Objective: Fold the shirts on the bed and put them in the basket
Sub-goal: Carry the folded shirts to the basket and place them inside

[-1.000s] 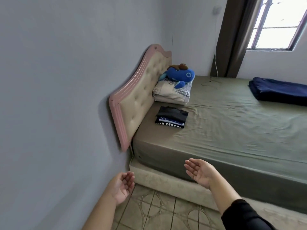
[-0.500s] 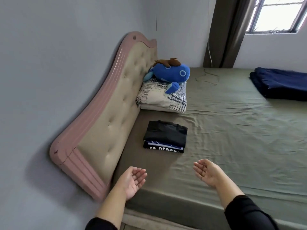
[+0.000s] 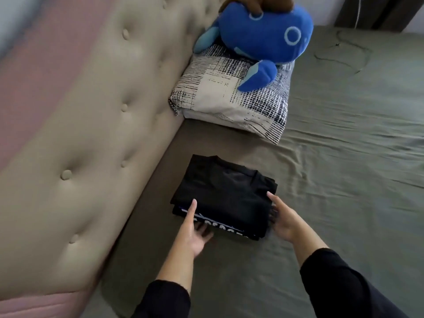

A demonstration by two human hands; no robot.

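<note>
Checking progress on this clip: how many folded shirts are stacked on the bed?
2 visible: a plain black shirt on top, and beneath it a dark shirt with white lettering, showing only at the stack's near edge. More could be hidden between them.

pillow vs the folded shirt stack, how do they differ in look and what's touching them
The pillow is pale with a black grid print; the shirt stack is black. The pillow carries a blue plush toy; the stack has the left hand and right hand at its sides. Both lie on the olive sheet.

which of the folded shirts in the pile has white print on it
The bottom shirt: white lettering shows along its near edge. The top shirt lying on it is plain black.
</note>
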